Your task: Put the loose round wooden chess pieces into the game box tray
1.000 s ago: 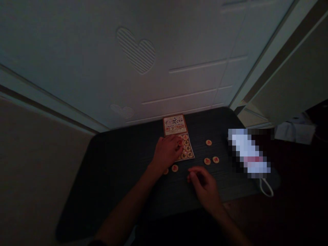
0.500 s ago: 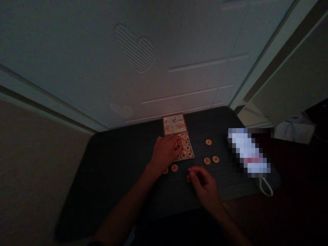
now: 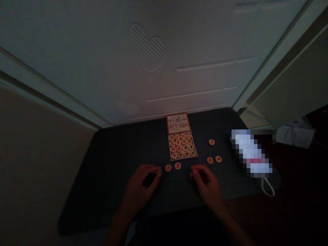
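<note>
A small open box (image 3: pixel 182 146) of round wooden chess pieces with red and black characters lies on a dark table (image 3: pixel 115 160), its printed lid (image 3: pixel 178 123) folded back toward the wall. Two loose pieces (image 3: pixel 173 167) lie just below the box, between my hands. My left hand (image 3: pixel 142 186) rests on the table left of them, fingers curled, nothing visible in it. My right hand (image 3: pixel 206 186) rests to their right with its fingers curled loosely under. Three more loose pieces (image 3: pixel 214 155) lie to the right of the box.
A blurred white object (image 3: pixel 252 153) with a cord loop lies at the table's right edge. A white door (image 3: pixel 159 68) with heart reliefs stands right behind the table. The room is dim.
My left hand has drawn back from the box toward me and now rests left of the two loose pieces. The box's contents are uncovered. My right hand has barely moved.
</note>
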`<action>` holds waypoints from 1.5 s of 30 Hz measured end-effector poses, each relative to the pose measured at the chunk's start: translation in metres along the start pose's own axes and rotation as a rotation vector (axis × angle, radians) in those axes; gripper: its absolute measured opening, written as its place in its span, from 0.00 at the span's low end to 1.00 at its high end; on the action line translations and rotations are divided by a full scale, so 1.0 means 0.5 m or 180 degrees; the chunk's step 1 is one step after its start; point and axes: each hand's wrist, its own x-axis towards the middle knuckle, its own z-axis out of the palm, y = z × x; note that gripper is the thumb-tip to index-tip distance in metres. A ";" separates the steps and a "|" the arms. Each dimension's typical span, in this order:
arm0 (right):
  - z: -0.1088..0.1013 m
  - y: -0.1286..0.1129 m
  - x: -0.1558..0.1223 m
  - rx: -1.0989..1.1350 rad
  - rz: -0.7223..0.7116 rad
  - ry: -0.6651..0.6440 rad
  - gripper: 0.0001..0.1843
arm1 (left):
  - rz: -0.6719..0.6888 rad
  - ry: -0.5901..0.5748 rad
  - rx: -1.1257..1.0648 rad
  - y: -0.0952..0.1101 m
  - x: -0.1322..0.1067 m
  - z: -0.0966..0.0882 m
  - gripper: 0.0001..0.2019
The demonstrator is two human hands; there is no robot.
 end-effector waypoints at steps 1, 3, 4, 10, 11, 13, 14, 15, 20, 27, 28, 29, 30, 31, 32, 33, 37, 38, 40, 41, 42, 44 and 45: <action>0.000 0.001 0.000 -0.0027 -0.0007 0.0006 0.11 | -0.0055 0.0014 -0.0030 -0.004 -0.014 -0.001 0.07; 0.001 0.002 0.001 -0.0091 -0.0055 0.0021 0.11 | -0.0080 0.0002 -0.0059 -0.013 -0.031 0.000 0.10; 0.001 0.004 0.001 -0.0123 -0.0085 0.0025 0.11 | -0.0065 -0.0009 -0.0049 -0.018 -0.034 0.000 0.11; 0.002 0.009 0.003 -0.0293 -0.0145 -0.0014 0.13 | -0.0021 -0.0147 0.0124 -0.064 -0.024 0.012 0.20; 0.003 0.010 0.003 -0.0343 -0.0157 -0.0021 0.13 | -0.0014 -0.0174 0.0115 -0.071 -0.023 0.016 0.20; 0.007 0.011 0.002 -0.0461 -0.0190 -0.0030 0.13 | -0.0022 -0.0203 0.0062 -0.084 -0.023 0.024 0.19; 0.009 0.011 0.001 -0.0514 -0.0210 -0.0025 0.13 | -0.0040 -0.0201 0.0025 -0.089 -0.024 0.028 0.19; 0.011 0.012 0.001 -0.0557 -0.0235 -0.0007 0.14 | -0.0061 -0.0201 -0.0016 -0.093 -0.025 0.031 0.19; -0.017 0.017 0.004 -0.0950 -0.0575 0.0352 0.12 | -0.0112 -0.0269 -0.0171 -0.101 -0.029 0.035 0.17; -0.145 0.027 0.037 -0.2179 -0.1353 0.1184 0.10 | -0.0031 -0.0193 -0.0179 -0.100 -0.027 0.037 0.15; -0.159 0.031 0.042 -0.2303 -0.1378 0.1157 0.10 | -0.0025 -0.0172 -0.0176 -0.101 -0.027 0.039 0.15; -0.170 0.036 0.047 -0.2401 -0.1391 0.1106 0.10 | -0.0020 -0.0154 -0.0177 -0.101 -0.027 0.040 0.15; -0.178 0.042 0.051 -0.2478 -0.1406 0.1050 0.11 | -0.0029 -0.0139 -0.0179 -0.101 -0.028 0.041 0.15; -0.184 0.048 0.054 -0.2539 -0.1428 0.0988 0.12 | -0.0045 -0.0129 -0.0183 -0.101 -0.028 0.042 0.15; -0.188 0.055 0.057 -0.2589 -0.1456 0.0929 0.12 | -0.0063 -0.0122 -0.0192 -0.101 -0.028 0.042 0.15; -0.191 0.061 0.059 -0.2629 -0.1489 0.0873 0.12 | -0.0079 -0.0123 -0.0201 -0.101 -0.028 0.042 0.15; -0.192 0.078 0.062 -0.2720 -0.1593 0.0774 0.13 | -0.0091 -0.0124 -0.0174 -0.098 -0.027 0.040 0.15; -0.192 0.080 0.062 -0.2738 -0.1601 0.0773 0.13 | -0.0084 -0.0119 -0.0163 -0.098 -0.027 0.040 0.15; -0.192 0.081 0.061 -0.2782 -0.1593 0.0777 0.13 | -0.0069 -0.0113 -0.0156 -0.098 -0.026 0.040 0.15; -0.193 0.081 0.061 -0.2796 -0.1582 0.0786 0.13 | -0.0059 -0.0108 -0.0161 -0.098 -0.026 0.041 0.15; -0.193 0.080 0.061 -0.2796 -0.1570 0.0805 0.13 | -0.0047 -0.0110 -0.0167 -0.099 -0.026 0.042 0.15; -0.193 0.075 0.061 -0.2745 -0.1552 0.0845 0.12 | -0.0025 -0.0089 -0.0180 -0.100 -0.026 0.044 0.16; -0.192 0.070 0.059 -0.2686 -0.1544 0.0886 0.12 | -0.0018 -0.0063 -0.0190 -0.100 -0.026 0.044 0.16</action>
